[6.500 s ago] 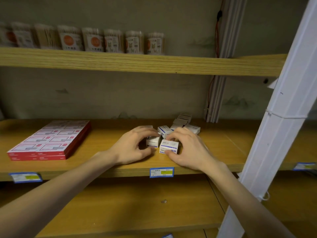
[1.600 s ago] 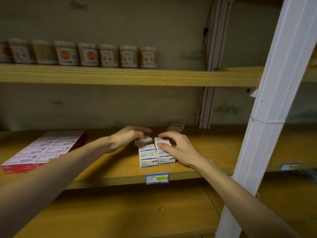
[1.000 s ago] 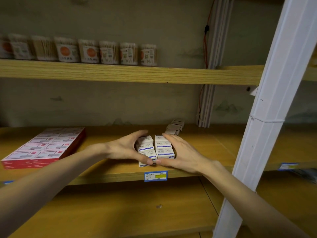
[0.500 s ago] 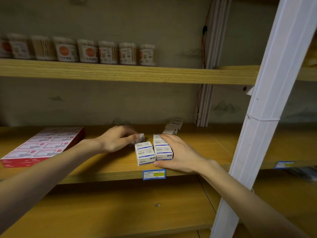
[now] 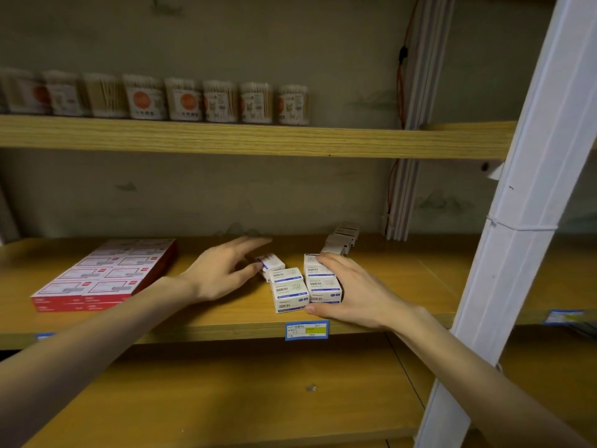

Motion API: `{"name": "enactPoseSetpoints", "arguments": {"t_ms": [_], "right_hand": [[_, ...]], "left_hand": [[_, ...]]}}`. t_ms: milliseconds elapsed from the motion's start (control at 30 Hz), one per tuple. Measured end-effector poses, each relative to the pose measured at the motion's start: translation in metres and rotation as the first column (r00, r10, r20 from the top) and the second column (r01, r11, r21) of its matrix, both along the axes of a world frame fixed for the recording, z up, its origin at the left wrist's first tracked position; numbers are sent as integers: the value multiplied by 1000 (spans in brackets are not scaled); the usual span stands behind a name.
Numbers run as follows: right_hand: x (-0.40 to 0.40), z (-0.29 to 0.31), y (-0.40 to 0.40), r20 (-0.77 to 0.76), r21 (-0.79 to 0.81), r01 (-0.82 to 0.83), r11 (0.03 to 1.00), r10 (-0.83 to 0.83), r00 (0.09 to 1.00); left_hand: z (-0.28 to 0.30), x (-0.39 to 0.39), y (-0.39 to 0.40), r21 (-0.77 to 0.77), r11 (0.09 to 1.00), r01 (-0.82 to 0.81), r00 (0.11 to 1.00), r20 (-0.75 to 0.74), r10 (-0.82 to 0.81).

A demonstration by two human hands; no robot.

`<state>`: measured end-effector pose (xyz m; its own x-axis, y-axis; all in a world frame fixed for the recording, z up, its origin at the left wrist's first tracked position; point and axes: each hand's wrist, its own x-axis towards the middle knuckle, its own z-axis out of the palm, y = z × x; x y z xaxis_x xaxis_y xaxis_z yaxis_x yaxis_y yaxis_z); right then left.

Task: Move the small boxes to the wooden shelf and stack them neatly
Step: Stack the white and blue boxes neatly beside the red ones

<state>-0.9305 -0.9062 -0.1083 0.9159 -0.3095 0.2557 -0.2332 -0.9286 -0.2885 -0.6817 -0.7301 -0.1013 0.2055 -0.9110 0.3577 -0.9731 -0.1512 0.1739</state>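
Several small white boxes with blue print sit near the front of the middle wooden shelf point(image 5: 226, 321). A left column of boxes point(image 5: 289, 292) stands beside a right column point(image 5: 323, 286). My right hand point(image 5: 352, 292) cups the right column, thumb at its front, fingers over its top. One more small box point(image 5: 273, 265) lies tilted behind the left column; my left hand point(image 5: 223, 273) touches it with thumb and fingertips, fingers spread. More small boxes point(image 5: 340, 242) lie further back.
A flat block of red-and-white boxes point(image 5: 106, 276) lies at the left of the same shelf. Cotton-swab jars point(image 5: 184, 98) line the upper shelf. A white post point(image 5: 529, 202) slants at the right. A blue price label point(image 5: 307, 329) marks the shelf edge.
My left hand has opened its fingers around the tilted box behind the left column. My right hand stays pressed against the right column.
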Motion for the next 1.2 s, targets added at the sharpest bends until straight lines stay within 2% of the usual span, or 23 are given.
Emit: {"name": "enactPoseSetpoints", "arguments": {"t_ms": [67,133,233,367,500,633,700,800,867,1000,1200], "right_hand": [[0,0,1,3,-6,-2,1000,2,1000],[-1,1,1,-1,-7,-3,1000,3,1000],[-1,1,3,-5,0,-6,1000,6,1000],[-1,0,0,12,33,-2,999,2,1000],[-1,-2,-2,30,79,4,997,-6,1000],[-1,-1,-1,40,105,4,994,-8,999],[-2,-1,-1,39,108,-1,994,-3,999],[-2,-1,-3,24,133,-4,991,1,1000],[-2,-1,-3,15,174,4,985,-6,1000],[-2,1,-4,10,253,12,967,-15,1000],[-1,-1,-6,-23,201,-7,980,12,1000]], "left_hand": [[0,-2,1,59,995,77,997,-30,-76],[0,-1,1,114,988,108,994,13,-110],[1,2,3,130,991,30,998,45,-37],[6,-8,-1,162,986,-51,998,-20,55],[11,-30,0,113,993,-37,997,-59,44],[5,-44,7,39,997,-73,997,-14,74],[0,-49,7,86,991,-102,992,-71,108],[2,-52,5,271,958,-94,968,-201,152],[2,-50,5,320,946,-56,968,-213,129],[1,-46,2,262,965,-6,967,-246,73],[-1,-44,-4,201,980,16,937,-344,56]]}}
